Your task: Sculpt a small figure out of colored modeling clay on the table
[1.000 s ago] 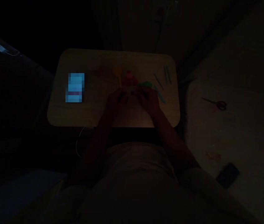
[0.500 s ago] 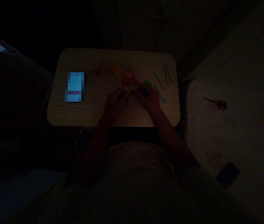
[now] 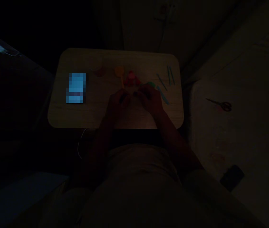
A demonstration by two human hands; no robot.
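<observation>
The view is very dark. My left hand [image 3: 119, 100] is low over the small table, fingers curled and thumb near the fingertips; what they pinch, if anything, is too dark to tell. Facing it, my right hand [image 3: 151, 98] pinches a small dark lump [image 3: 135, 94] between thumb and fingers. Just beyond the hands sits a red figure-like piece [image 3: 131, 79], which looks moulded. An orange tool with a broad head [image 3: 119, 72] lies left of it, its handle pointing towards my left hand. A green piece [image 3: 151, 84] is partly hidden behind my right hand.
Several thin blue-green sticks [image 3: 162, 82] and a blue-green plastic knife [image 3: 163, 96] lie on the table [image 3: 89, 115] at right. A reddish round thing [image 3: 99, 72] and a lit, pixelated screen [image 3: 76, 88] are at left. Scissors [image 3: 225, 106] rest on a pale surface to the right.
Both hands keep nearly the same place, with only slight finger movement. The objects on the table have not moved.
</observation>
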